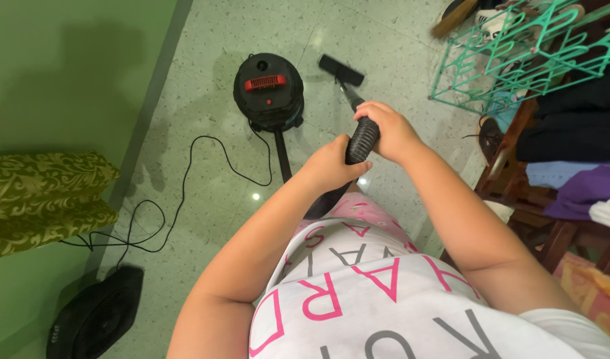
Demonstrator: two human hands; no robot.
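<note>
**Two hands closed on a vacuum hose, above a speckled tile floor**

Left to right: green wall, with an olive patterned curtain (42, 199) hanging at the left edge. Below it, a black fan (95, 319) lying on the floor, cut off by the bottom edge. A thin black power cord (185, 179) looping over the pale speckled floor (205, 100) toward a round black canister vacuum (268, 92) with a red handle on top; its lid closed, contents not visible. Beside it, further up, a flat black floor nozzle (341, 70) resting on the tiles at the end of a wand.

Centre: left hand (331, 166) wrapped fully around the black ribbed hose (362, 139), lower on it. Right hand (384, 129) closed tight around the same hose, just above, the two hands nearly touching. Hose bottom hidden behind a white shirt with pink letters.

Right: a teal wire rack (524, 56), tilted, blurred shoes behind it. Folded clothes (577, 166) stacked on a wooden shelf (511, 153), partly cut off by the frame
</note>
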